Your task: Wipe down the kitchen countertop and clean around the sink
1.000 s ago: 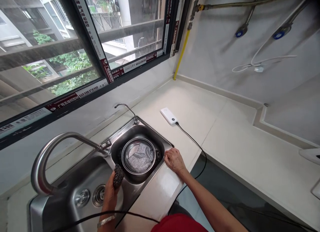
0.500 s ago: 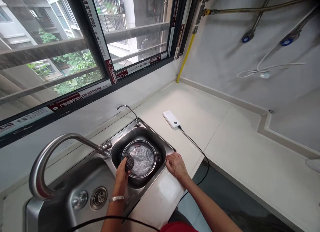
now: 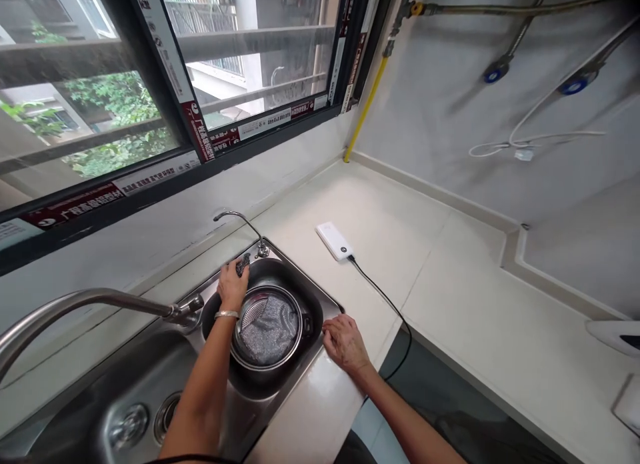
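1. Dark metal-mesh scourer (image 3: 243,265), in the head view, is held in the left hand (image 3: 234,284); its fingers are closed around it, and a silvery bracelet (image 3: 227,314) is worn on the wrist.
2. The scourer is held at the back of the smaller basin (image 3: 313,301), near the foot of a slim tap (image 3: 262,249); whether the metal there is touched cannot be told.
3. A round pot (image 3: 270,369) is set in that basin, below the left hand. A black handle is seen on its side, and a shiny, silvery surface with a dotted patch is seen within its rim.
4. The right hand (image 3: 345,344) is rested at the basin's near corner, beside the tabletop (image 3: 310,397). Its fingers are bent and kept together; whether the edge is gripped cannot be told.
5. A white power bank (image 3: 334,241) is laid on the tabletop beyond the right hand, with a black cable (image 3: 371,281) plugged into it.
6. The larger basin, at the left, is overhung by a thick curved tap (image 3: 115,300).
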### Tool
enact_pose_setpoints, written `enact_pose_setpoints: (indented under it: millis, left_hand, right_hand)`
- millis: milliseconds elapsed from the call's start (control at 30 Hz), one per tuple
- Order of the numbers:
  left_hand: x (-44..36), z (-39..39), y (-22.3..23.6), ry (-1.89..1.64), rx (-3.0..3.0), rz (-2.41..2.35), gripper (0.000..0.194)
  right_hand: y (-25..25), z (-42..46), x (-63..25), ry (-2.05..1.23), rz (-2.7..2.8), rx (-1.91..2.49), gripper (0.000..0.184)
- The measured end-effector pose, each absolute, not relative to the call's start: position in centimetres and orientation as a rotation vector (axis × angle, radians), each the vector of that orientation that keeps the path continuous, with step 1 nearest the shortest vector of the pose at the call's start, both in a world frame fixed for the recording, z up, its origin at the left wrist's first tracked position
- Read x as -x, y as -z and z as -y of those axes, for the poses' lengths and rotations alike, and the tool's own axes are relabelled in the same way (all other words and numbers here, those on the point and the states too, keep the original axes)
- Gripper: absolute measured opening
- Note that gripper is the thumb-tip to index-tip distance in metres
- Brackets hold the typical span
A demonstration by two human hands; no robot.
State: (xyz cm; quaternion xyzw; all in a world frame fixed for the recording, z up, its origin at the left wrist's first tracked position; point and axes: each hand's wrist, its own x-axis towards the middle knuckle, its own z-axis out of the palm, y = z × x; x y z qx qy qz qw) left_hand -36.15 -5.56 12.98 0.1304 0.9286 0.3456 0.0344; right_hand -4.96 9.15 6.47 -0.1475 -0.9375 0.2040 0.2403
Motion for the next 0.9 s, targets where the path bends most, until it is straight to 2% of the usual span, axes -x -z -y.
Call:
enact_pose_setpoints:
  millis: [367,500,900]
  left_hand:
    - [42.8,0.1,-10.8,-0.483,-1.003,-2.935,0.037]
    - [44.1,-1.0,-10.6,-0.34,-1.147,-2.941,0.04]
    - [44.0,-1.0,-10.9,-0.011,-1.364,-2.845,0.043]
  right_hand:
    - [-6.9,-9.1,4.9,-0.617,2.528,0.393,0.021]
    - [-7.2,-9.1,4.9,-0.61,2.521,0.383,0.022]
    - [-7.6,-9.3,4.6,-0.599,2.523,0.365,0.024]
